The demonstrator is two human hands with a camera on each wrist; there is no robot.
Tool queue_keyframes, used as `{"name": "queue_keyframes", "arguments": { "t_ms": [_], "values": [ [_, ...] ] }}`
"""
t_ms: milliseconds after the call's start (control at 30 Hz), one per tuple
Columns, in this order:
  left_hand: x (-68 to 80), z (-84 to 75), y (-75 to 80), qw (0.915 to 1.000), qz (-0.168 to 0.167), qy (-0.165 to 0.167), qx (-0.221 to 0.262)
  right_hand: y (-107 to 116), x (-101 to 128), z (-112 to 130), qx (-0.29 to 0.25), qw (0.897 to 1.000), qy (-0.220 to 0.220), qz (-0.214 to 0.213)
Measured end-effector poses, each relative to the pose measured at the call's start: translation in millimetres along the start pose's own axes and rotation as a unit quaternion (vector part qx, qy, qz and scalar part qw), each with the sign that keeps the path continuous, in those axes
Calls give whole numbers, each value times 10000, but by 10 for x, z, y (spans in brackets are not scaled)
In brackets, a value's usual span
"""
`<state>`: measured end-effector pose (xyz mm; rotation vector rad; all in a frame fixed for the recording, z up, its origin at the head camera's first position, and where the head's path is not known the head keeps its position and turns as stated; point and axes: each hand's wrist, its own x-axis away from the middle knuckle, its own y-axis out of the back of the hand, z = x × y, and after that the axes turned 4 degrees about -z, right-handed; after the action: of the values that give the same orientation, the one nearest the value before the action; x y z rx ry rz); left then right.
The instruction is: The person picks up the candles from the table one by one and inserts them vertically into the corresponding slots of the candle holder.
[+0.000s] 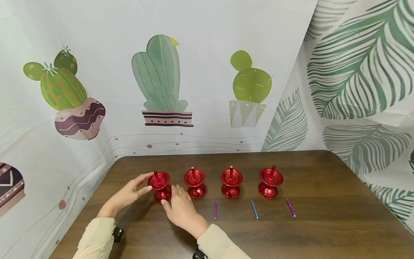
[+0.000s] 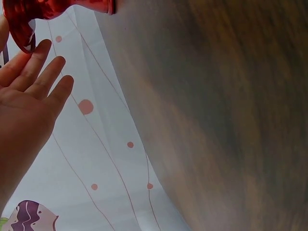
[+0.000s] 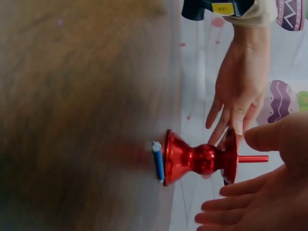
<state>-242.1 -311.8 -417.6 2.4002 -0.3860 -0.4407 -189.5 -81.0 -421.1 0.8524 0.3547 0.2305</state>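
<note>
Candlestick point(image 1: 160, 185): glossy red, waisted, upright

Red metal candle holder point(image 1: 160, 185): glossy, hourglass-shaped, flared base, dished top with central upright pin. Stood upright on the desk, leftmost in a row of four alike. A blue candle point(image 3: 158, 161) lay against its base.

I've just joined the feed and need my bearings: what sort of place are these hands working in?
Probably a staged tabletop recording booth, not a lived-in room: a brown wooden table hemmed in by printed cactus-and-leaf curtains, with four identical red candle holders lined up in a row.
</note>
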Motion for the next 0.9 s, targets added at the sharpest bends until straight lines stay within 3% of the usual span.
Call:
{"name": "queue_keyframes", "arguments": {
  "t_ms": [233, 533, 733, 900],
  "values": [
    [-3, -21, 7, 9999, 23, 113, -16, -66, 18, 38, 517, 9973, -413, 330],
    [-6, -6, 10, 9998, 14, 171, -68, -159, 25, 65, 1251, 9863, -849, 663],
    [-8, 4, 4, 9999, 20, 104, -125, -192, 27, 82, 1895, 9747, -872, 798],
    [-9, 8, 7, 9998, 9, 68, -172, -216, 0, 71, 2017, 9736, -770, 735]
  ]
}}
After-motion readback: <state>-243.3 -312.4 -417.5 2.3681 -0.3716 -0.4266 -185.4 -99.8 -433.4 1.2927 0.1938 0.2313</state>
